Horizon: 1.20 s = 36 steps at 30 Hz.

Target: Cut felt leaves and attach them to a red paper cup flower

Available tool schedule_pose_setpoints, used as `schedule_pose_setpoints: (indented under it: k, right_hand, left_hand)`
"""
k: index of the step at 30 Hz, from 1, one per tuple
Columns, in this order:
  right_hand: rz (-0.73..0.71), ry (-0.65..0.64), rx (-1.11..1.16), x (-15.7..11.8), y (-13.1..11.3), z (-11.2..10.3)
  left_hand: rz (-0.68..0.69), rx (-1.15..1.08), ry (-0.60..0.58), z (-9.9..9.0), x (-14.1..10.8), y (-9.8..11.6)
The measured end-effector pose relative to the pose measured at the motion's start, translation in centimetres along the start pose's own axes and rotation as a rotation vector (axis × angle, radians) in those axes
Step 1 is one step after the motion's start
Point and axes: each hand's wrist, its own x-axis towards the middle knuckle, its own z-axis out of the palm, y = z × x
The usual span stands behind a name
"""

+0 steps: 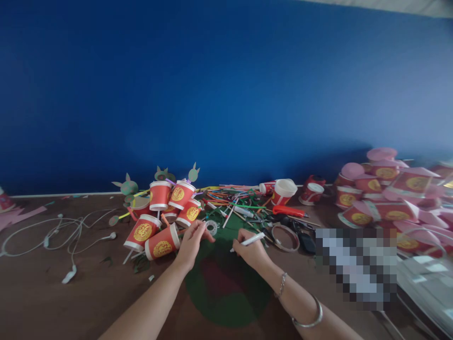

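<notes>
In the head view, reckoned from the middle of the dark green round sheet [230,312], the right hand [252,251] at one o'clock grasps a white marker pen [253,239] pointing toward eight, while the left hand [193,240] at half past ten curls beside a white ring [212,228] at eleven, whether gripping it I cannot tell. For good control, I judge, pinch the pen near its tip, rest the hand's heel down, and mind the red paper cups [163,242] at ten.
</notes>
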Motion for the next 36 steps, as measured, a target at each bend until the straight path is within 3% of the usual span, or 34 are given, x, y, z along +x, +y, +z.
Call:
schedule_pose_setpoints:
  k: [12, 23, 36]
  right_hand:
    - [0.054, 0.019, 0.063, 0.06, -0.03, -0.02]
    - [-0.016, 0.045, 0.014, 0.15, 0.26, -0.01]
    - [-0.002, 0.03, -0.017, 0.16, 0.21, 0.01]
  left_hand:
    - [-0.009, 0.0, -0.016, -0.02, 0.05, 0.05]
    - [-0.028, 0.079, 0.018, 0.16, 0.08, 0.4]
    - [0.013, 0.102, -0.001, 0.1, 0.01, 0.68]
